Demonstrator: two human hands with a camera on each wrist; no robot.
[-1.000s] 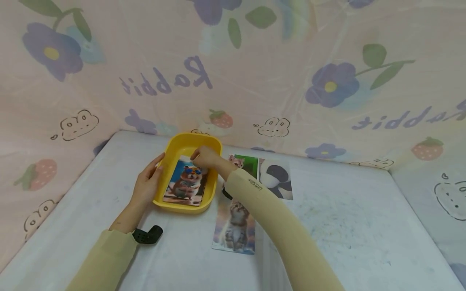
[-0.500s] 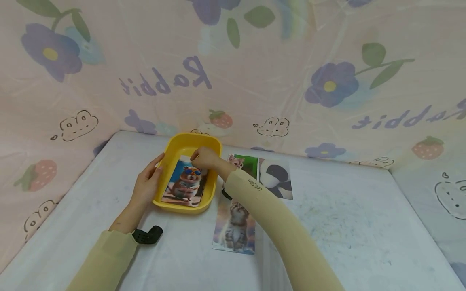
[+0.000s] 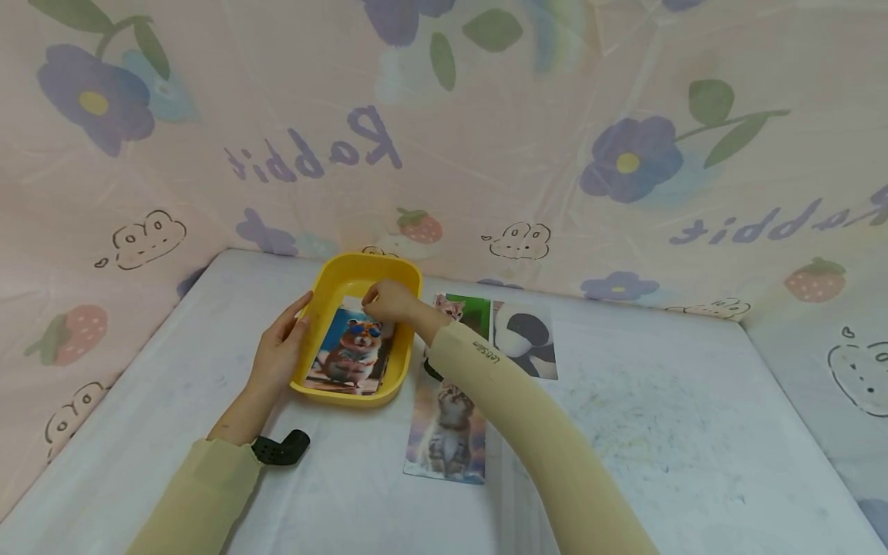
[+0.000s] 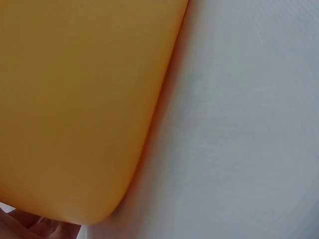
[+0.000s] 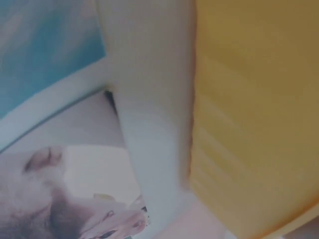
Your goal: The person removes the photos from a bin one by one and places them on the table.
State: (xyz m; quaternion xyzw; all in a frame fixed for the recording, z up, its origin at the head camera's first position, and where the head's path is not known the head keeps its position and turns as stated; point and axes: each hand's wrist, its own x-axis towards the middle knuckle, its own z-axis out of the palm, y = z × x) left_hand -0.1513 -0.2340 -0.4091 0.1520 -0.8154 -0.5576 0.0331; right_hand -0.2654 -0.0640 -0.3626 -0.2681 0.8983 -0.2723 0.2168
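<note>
A yellow plastic tray [image 3: 398,374] lies on the table, tilted slightly in the head view. My left hand [image 3: 280,347] grips its left side, thumb at the rim and fingers along the outer wall. In the left wrist view the tray wall [image 4: 84,109] fills the left side, fingertips showing at its lower edge. Inside the tray lies a picture card [image 3: 349,351] of a hamster in sunglasses, on top of other cards. My right hand [image 3: 391,302] reaches over the right rim, fingers curled, pinching the hamster card near its upper right corner. The fingertips are partly hidden.
Right of the tray lie several more cards: a kitten card [image 3: 447,439] at the front, a green-backed cat card [image 3: 475,312] partly under the right sleeve, and a black-and-white card [image 3: 525,339]. A patterned cloth [image 3: 458,177] rises behind the white table [image 3: 666,432].
Inside the tray the hamster card has slid slightly left and toward the front edge. Both hands and the tray stay nearly where they were.
</note>
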